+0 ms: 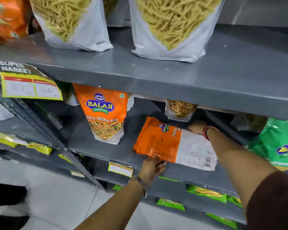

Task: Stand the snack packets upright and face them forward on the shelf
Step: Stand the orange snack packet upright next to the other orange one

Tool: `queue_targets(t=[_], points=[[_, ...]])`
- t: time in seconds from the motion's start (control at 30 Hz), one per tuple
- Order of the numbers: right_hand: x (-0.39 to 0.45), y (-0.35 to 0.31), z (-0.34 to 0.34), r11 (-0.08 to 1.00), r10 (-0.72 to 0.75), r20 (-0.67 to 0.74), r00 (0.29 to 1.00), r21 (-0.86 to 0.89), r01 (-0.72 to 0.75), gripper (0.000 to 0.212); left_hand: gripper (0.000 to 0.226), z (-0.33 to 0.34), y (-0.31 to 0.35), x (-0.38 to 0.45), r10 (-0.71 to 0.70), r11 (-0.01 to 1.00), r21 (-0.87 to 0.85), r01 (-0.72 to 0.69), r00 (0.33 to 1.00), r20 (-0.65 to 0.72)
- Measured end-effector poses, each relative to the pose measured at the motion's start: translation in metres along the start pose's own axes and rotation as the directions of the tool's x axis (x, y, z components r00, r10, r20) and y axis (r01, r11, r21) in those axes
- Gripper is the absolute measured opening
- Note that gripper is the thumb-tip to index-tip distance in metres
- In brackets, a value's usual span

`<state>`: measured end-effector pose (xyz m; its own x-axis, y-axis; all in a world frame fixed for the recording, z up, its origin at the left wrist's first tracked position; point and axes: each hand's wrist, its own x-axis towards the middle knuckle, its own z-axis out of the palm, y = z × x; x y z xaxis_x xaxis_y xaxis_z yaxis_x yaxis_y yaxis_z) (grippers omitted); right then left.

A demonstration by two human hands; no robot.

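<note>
An orange and white snack packet (170,143) lies flat on the grey middle shelf (106,151), its back side up with a barcode showing. My left hand (152,168) grips its near left edge from below. My right hand (197,127) holds its far right edge, fingers partly hidden behind the packet. To the left, another orange packet (105,113) of the same kind stands upright with its front facing out.
Two white packets of yellow sticks (73,22) (171,25) stand on the upper shelf. A green packet (279,141) stands at the right. A small white packet (180,110) sits at the back. Price tags (30,83) hang on the shelf edges; green packets fill the lower shelves.
</note>
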<state>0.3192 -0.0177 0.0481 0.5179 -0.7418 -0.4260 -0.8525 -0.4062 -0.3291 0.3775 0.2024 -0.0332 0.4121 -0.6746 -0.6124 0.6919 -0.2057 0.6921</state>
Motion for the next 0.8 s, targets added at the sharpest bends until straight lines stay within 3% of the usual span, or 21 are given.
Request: queue_targets(t=[0.1, 0.17, 0.23, 0.33, 0.5, 0.63, 0.7, 0.8], points=[[-0.01, 0.005, -0.002, 0.992, 0.022, -0.044, 0.999, 0.126, -0.017, 0.045, 0.021, -0.004, 0.015, -0.004, 0.08, 0.993, -0.088, -0.077, 0.996, 0.039], [-0.018, 0.016, 0.004, 0.949, 0.089, -0.066, 0.994, 0.308, -0.064, 0.024, 0.024, -0.005, 0.031, -0.008, 0.152, 0.983, -0.115, -0.144, 0.986, 0.064], [-0.035, 0.026, 0.01, 0.831, 0.147, -0.075, 0.986, 0.55, -0.082, 0.015, 0.031, -0.004, 0.052, -0.015, 0.224, 0.975, -0.032, -0.222, 0.972, 0.075], [-0.059, 0.038, 0.016, 0.65, 0.154, -0.12, 0.981, 0.76, -0.009, 0.033, 0.033, 0.001, 0.084, -0.026, 0.334, 0.93, 0.12, -0.346, 0.936, 0.115], [-0.073, 0.036, 0.012, 0.611, 0.198, -0.29, 0.936, 0.783, 0.113, 0.036, 0.024, 0.025, 0.131, -0.033, 0.407, 0.88, 0.203, -0.429, 0.902, 0.144], [-0.063, 0.04, 0.026, 0.66, 0.217, -0.331, 0.918, 0.742, 0.112, 0.018, 0.023, 0.038, 0.142, -0.032, 0.418, 0.869, 0.222, -0.443, 0.896, 0.15], [-0.061, 0.044, 0.035, 0.662, 0.236, -0.326, 0.916, 0.743, 0.094, 0.016, 0.036, 0.039, 0.136, -0.026, 0.429, 0.864, 0.237, -0.444, 0.896, 0.113], [-0.069, 0.046, 0.044, 0.555, 0.228, -0.299, 0.926, 0.822, 0.129, 0.021, 0.045, 0.034, 0.118, -0.019, 0.446, 0.865, 0.272, -0.421, 0.894, -0.034]])
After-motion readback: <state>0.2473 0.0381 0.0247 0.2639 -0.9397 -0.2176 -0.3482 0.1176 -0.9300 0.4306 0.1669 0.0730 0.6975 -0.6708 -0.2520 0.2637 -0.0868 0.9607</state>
